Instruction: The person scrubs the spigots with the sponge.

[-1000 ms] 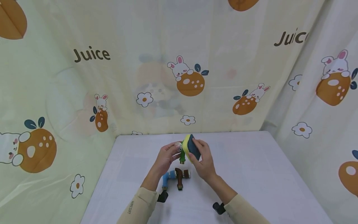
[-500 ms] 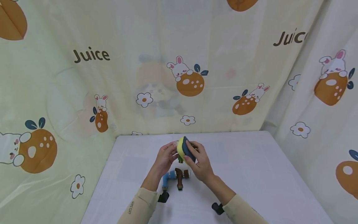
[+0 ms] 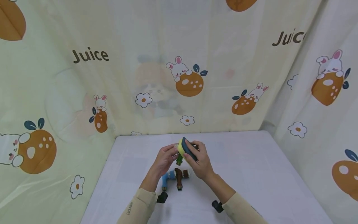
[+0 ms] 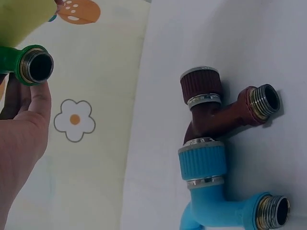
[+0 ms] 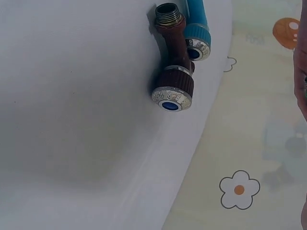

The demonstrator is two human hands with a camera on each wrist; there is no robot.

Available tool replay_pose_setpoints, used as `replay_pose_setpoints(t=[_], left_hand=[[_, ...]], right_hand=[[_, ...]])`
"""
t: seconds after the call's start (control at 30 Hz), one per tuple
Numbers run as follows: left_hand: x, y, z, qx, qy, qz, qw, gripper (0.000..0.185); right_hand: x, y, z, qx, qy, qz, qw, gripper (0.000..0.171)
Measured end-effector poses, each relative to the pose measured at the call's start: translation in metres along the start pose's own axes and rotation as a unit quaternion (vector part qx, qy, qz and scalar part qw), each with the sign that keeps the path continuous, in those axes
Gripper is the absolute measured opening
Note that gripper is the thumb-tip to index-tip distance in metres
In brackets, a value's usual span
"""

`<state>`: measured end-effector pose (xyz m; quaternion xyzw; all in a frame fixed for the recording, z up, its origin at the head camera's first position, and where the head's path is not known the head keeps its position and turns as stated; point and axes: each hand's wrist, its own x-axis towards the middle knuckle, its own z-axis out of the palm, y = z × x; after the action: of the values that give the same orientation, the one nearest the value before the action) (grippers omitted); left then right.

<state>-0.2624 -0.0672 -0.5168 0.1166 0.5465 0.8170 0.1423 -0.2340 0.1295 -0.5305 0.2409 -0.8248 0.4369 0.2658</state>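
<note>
Holding a green plastic tap with a threaded metal spout [image 3: 179, 160] above the white table [image 3: 251, 174], the left hand [image 3: 163, 160] has its fingers curled round the fitting; the left wrist view shows the spout [image 4: 37, 65] pointing outward past the fingertips. The right hand [image 3: 199, 161] grips a yellow sponge with a dark blue scouring face [image 3: 185, 148], fingers wrapped over the blue side, and presses it against the top of the green tap. Both items are raised clear of the table, between the two hands.

Below them, on the table, lie a brown plastic tap [image 3: 179, 178] and a light blue plastic tap [image 3: 167, 179], touching at their knobs; the right wrist view shows the brown one [image 5: 173, 76] lying in front of the blue one [image 5: 196, 33].

Assessment: the wiping appears under way. Good practice would be a firm left grip near the spout, so the body does not twist, with the sponge worked around the knob and the tap turned to expose unwiped faces. Whether the yellow or blue face meets the tap cannot be told.
</note>
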Motion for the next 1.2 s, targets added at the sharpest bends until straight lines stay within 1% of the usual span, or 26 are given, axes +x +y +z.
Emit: replay_pose_setpoints(t=[0.13, 0.27, 0.47, 0.57, 0.73, 0.97, 1.1, 1.2], left_hand=[[-0.001, 0.001, 0.001, 0.006, -0.003, -0.005, 1.0000, 0.018], [-0.001, 0.002, 0.003, 0.012, -0.003, -0.011, 0.9999, 0.024], [0.000, 0.002, 0.002, 0.023, 0.005, -0.015, 0.9996, 0.032], [0.000, 0.001, 0.002, 0.036, 0.008, -0.017, 0.9992, 0.033], [-0.002, 0.001, 0.003, 0.081, 0.004, -0.017, 0.9966, 0.037], [-0.004, 0.002, 0.005, 0.109, -0.009, -0.011, 0.9939, 0.042], [-0.003, 0.002, 0.006, 0.115, -0.023, -0.007, 0.9930, 0.043], [-0.003, 0.001, 0.006, 0.116, -0.027, -0.007, 0.9928, 0.044]], right_hand=[[0.000, 0.000, 0.001, -0.012, 0.011, 0.005, 1.000, 0.052], [0.001, 0.001, 0.002, -0.028, 0.019, 0.013, 0.999, 0.051], [0.004, 0.004, 0.002, -0.068, 0.029, -0.005, 0.997, 0.051], [0.005, 0.007, 0.001, -0.091, 0.030, -0.002, 0.995, 0.051], [0.005, 0.014, -0.001, -0.110, 0.024, 0.020, 0.993, 0.050], [0.007, 0.019, -0.003, -0.126, 0.031, 0.026, 0.991, 0.050], [0.008, 0.023, -0.005, -0.122, 0.033, 0.056, 0.990, 0.049], [0.009, 0.028, -0.005, -0.111, 0.031, 0.083, 0.990, 0.048]])
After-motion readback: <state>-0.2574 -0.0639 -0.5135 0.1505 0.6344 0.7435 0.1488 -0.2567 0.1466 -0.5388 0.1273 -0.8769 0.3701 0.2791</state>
